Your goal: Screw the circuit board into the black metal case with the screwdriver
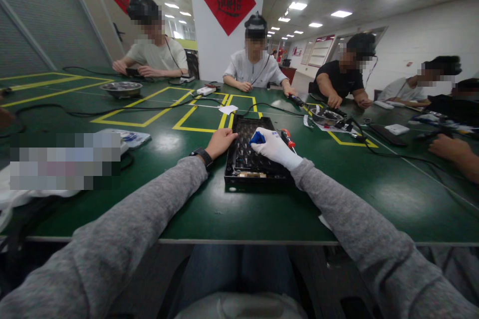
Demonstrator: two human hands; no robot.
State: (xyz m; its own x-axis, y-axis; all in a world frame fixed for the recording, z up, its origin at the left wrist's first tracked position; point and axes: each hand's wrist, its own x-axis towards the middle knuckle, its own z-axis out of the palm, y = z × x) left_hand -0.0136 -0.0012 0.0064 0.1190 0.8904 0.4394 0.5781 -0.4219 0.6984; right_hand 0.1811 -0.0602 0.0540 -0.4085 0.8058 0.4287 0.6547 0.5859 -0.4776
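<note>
A black rectangular case [239,152] lies on the green table in front of me, its inside full of a dark patterned surface with a brassy strip near the front edge. My left hand [221,142], bare and with a dark watch at the wrist, has its fingers curled at the case's left edge. Over the right part of the case is my right hand [275,145] in a white glove, pinching a bunched blue cloth [257,138] against the inside. A red-handled screwdriver [287,138] is just beyond the right hand, partly hidden by it.
Yellow tape lines [130,123] mark the table. A metal bowl [121,89] stands far left, another bowl [327,116] at right among black cables. White pixelated bags [67,164] lie at left. A phone-like black object [385,134] lies right. Several people sit around the table.
</note>
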